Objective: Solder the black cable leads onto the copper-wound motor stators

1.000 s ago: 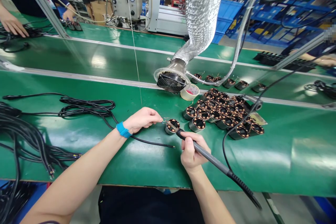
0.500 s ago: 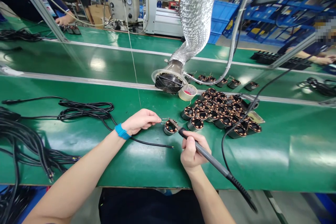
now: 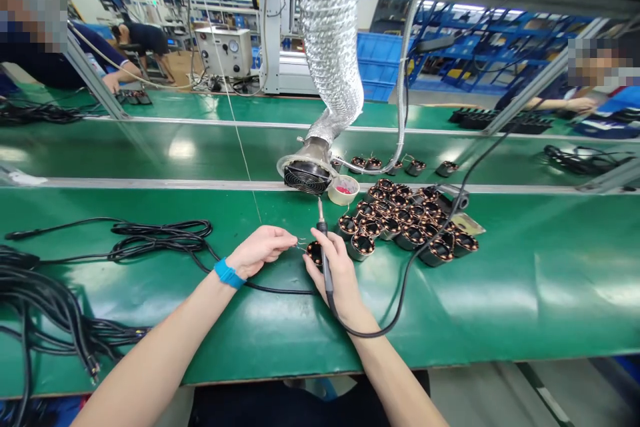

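My left hand [image 3: 267, 250], with a blue band at the wrist, pinches a thin wire [image 3: 300, 246] just left of a round black coil part [image 3: 314, 253] with copper windings. My right hand [image 3: 336, 267] holds a soldering iron [image 3: 325, 247] nearly upright, its tip pointing away from me, above and right of the coil part. The fingers of that hand also reach the right side of the coil part and hide some of it. A black cable [image 3: 280, 291] runs behind my left wrist towards the coil part.
Many coil parts [image 3: 403, 217] stand grouped at the right. A fume hose [image 3: 333, 60] with a fan [image 3: 306, 177] hangs over the bench beside a cream tub [image 3: 343, 191]. Black cables [image 3: 45, 300] lie at the left. Other people work across the bench.
My right hand has moved left to the coil part, and the iron has swung from slanting to nearly upright, its tip off the coil part. The camera view has shifted.
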A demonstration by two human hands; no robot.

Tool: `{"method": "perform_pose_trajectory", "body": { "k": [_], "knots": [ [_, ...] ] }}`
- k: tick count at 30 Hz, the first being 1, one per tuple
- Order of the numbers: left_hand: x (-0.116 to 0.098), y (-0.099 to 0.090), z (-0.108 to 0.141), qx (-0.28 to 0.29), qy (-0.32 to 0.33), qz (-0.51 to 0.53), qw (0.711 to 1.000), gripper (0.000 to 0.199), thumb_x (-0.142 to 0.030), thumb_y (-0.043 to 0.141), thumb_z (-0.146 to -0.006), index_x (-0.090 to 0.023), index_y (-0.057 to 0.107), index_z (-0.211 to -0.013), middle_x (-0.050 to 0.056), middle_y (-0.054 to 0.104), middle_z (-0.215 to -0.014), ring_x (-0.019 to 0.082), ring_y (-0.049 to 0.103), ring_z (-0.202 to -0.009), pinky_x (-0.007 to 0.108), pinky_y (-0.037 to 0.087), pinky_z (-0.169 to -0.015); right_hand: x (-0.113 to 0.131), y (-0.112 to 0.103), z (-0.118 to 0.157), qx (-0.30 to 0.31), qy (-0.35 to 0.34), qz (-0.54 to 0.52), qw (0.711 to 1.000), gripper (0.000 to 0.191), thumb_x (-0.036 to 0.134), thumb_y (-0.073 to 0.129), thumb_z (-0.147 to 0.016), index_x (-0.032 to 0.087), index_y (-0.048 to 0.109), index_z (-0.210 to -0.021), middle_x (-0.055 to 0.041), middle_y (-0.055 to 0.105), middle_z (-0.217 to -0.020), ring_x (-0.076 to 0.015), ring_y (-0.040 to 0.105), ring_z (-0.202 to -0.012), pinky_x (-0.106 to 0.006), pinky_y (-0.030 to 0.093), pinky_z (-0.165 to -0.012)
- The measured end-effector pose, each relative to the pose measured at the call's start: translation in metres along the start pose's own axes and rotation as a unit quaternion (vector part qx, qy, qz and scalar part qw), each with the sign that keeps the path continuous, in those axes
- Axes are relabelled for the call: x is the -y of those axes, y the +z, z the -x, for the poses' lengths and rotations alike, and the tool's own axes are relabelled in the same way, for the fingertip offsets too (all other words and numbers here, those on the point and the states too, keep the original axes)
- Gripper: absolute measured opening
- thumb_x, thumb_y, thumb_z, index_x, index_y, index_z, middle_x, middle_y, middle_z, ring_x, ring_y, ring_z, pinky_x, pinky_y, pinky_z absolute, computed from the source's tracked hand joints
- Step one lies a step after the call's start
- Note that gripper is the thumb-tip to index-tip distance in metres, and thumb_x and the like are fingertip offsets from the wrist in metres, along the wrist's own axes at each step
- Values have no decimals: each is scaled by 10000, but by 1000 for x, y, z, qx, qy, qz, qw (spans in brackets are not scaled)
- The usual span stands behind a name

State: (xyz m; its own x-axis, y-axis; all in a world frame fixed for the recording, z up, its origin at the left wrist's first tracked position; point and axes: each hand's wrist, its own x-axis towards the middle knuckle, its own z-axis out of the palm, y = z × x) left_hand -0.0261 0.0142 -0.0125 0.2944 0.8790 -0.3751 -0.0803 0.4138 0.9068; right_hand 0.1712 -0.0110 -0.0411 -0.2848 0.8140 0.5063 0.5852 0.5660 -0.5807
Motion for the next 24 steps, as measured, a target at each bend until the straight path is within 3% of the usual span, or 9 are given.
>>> {"method": "perform_pose_trajectory", "body": {
  "k": [5,15,24],
  "knots": [
    [-4,-1,3,-45,31,-53,997,433,-505,805,-663,-136,581,-699,-93,325,-538,33,169,-451,252,59,-447,-1,-2,-1,21,4,-42,999,436,195,558,-939,279,479,-1360,-86,504,-1207,-157,629,-874,-306,546,-822],
    [-7,-12,3,5,38,-121,992,442,-511,796,-668,-112,613,-714,-70,399,-576,31,194,-461,255,74,-458,-7,-1,-1,9,-7,-91,996,443,158,574,-916,275,484,-1333,-72,491,-1196,-151,626,-897,-294,548,-828],
    [7,8,-1,-48,67,-104,991,555,-599,829,-579,-121,621,-770,-122,286,-486,31,144,-425,260,41,-454,-9,2,-1,-12,-19,-111,994,482,133,605,-872,269,493,-1321,-68,506,-1179,-151,640,-887,-297,570,-824]
  ]
}}
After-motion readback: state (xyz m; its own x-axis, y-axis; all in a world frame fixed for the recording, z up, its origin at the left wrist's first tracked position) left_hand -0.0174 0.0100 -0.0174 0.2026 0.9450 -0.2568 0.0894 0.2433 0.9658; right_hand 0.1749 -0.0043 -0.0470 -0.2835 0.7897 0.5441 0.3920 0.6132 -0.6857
